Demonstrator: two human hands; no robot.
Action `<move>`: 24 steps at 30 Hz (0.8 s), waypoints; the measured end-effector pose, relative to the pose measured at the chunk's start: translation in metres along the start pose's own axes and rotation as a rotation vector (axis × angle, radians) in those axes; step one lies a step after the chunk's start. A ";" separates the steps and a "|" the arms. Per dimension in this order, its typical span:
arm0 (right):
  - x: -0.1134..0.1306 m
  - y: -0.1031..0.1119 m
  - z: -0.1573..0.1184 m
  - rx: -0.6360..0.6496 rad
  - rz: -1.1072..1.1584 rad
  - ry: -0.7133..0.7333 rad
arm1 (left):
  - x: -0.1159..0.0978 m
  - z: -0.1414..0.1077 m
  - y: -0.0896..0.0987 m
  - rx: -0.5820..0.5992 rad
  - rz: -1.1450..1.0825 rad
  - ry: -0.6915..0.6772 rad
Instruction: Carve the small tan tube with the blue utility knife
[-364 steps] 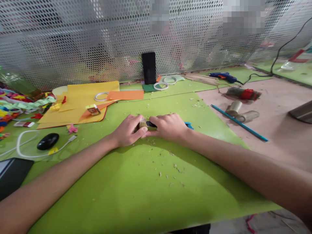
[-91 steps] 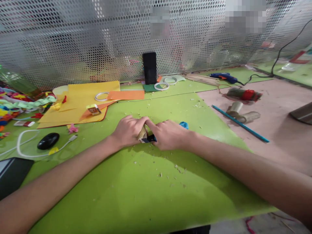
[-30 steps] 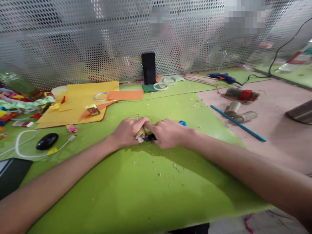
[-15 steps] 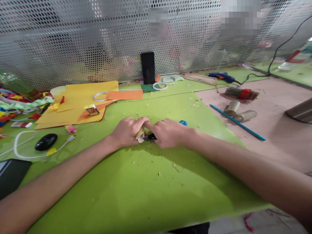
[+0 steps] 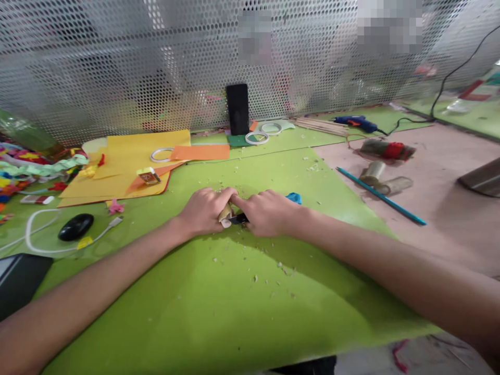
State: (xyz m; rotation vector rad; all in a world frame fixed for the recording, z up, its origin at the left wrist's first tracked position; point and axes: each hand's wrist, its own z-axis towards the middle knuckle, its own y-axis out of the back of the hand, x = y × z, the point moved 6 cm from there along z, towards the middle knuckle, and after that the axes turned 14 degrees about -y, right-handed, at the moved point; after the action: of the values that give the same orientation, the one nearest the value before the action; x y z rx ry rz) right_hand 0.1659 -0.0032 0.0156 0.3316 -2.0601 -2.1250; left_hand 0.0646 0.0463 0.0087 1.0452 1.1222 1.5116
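Head view: forearms point(image 5: 128, 263) converge, left grip point(image 5: 203, 211) clamped on a tan, tube-like piece point(image 5: 225, 214). Right grip point(image 5: 269, 213) clasps a black-bladed knife point(image 5: 238, 219).

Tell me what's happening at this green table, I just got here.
Someone is working with both bare hands. The left hand grips a short tan piece, and the right hand holds what looks like a knife, its dark blade up against the near end of that piece; whether they touch is hard to tell. Small shavings lie scattered on the table around the hands. Behind them, a phone stands against a metal mesh.
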 end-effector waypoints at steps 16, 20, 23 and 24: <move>0.000 0.002 0.008 0.015 0.040 -0.014 | -0.001 0.002 -0.001 0.039 0.040 0.046; -0.003 0.002 0.006 0.082 0.080 0.043 | -0.001 0.003 0.000 0.023 -0.007 0.023; -0.004 0.003 0.006 0.111 0.087 0.058 | -0.001 0.003 0.001 0.018 -0.021 0.014; -0.004 0.003 0.006 0.119 0.090 0.063 | -0.001 0.003 0.000 0.021 -0.018 0.015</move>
State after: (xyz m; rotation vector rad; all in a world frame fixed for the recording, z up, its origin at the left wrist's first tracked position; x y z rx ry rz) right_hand 0.1686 0.0032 0.0190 0.3108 -2.1285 -1.9215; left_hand 0.0675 0.0458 0.0097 1.0368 1.1578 1.4987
